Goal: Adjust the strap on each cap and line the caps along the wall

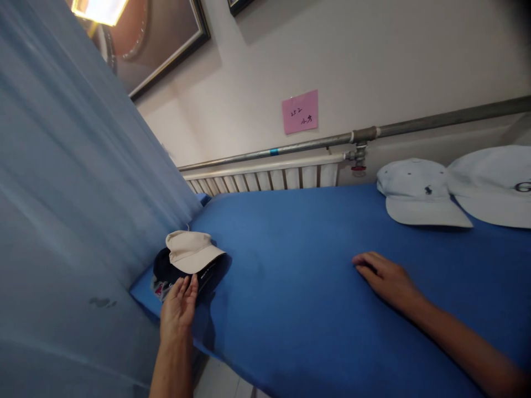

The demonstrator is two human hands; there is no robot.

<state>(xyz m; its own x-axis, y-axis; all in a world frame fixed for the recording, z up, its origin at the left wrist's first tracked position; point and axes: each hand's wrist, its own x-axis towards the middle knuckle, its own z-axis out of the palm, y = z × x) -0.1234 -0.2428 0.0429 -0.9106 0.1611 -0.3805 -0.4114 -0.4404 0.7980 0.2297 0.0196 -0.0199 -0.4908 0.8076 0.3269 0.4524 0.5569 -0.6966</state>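
At the left end of the blue-covered table [286, 265] several caps lie in a stack. On top is a beige baseball cap [193, 251], its brim pointing right, and beneath it a dark cap [164, 266] and a grey one with a red mark [160, 288] partly show. My left hand [180, 304] is at the front of this stack, palm turned up and fingers stretched out, fingertips close against the beige brim; whether they touch it I cannot tell. Over the table's right half, my right hand [385, 279] hovers or rests with fingers loosely curled, nothing visible in them.
Two white caps, one with a small dark logo [418, 193] and a larger one [493, 185], stand at the back right. A blue curtain [83, 193] hangs along the left. Behind the table run a radiator [269, 179] and a metal pipe [448, 119] below a pink note [300, 112].
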